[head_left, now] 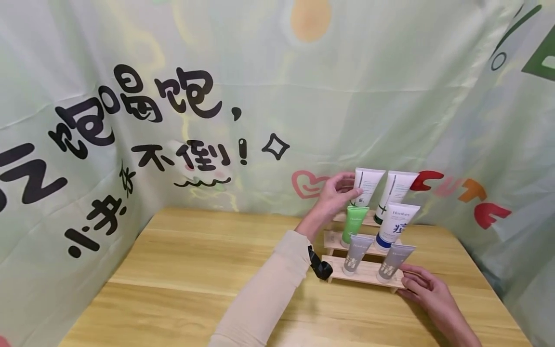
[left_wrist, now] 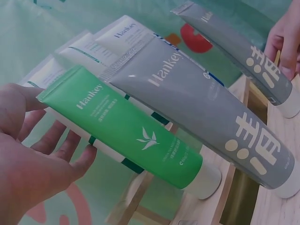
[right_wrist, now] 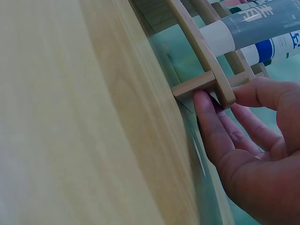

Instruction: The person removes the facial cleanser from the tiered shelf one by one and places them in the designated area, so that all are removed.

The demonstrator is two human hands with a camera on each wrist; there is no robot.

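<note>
A three-step wooden rack [head_left: 370, 273] carries several tubes, cap down. On its top step, my left hand [head_left: 335, 196] holds the left white tube [head_left: 369, 183], thumb in front and fingers behind. Beside it leans another white tube [head_left: 400, 187]. The middle step bears a green tube [head_left: 354, 222] and a white tube with a blue cap [head_left: 394, 224]. Two grey tubes stand on the lowest step, a left grey tube [left_wrist: 197, 108] and a right grey tube [head_left: 395, 260]. My right hand [right_wrist: 258, 136] pinches the right end of the lowest step between thumb and fingers.
The rack stands on a wood-grain table [head_left: 186, 270], toward its right side. Behind the table hangs a pale green printed curtain [head_left: 260, 111], which also runs along the left and right. A black strap [head_left: 321, 267] circles my left wrist.
</note>
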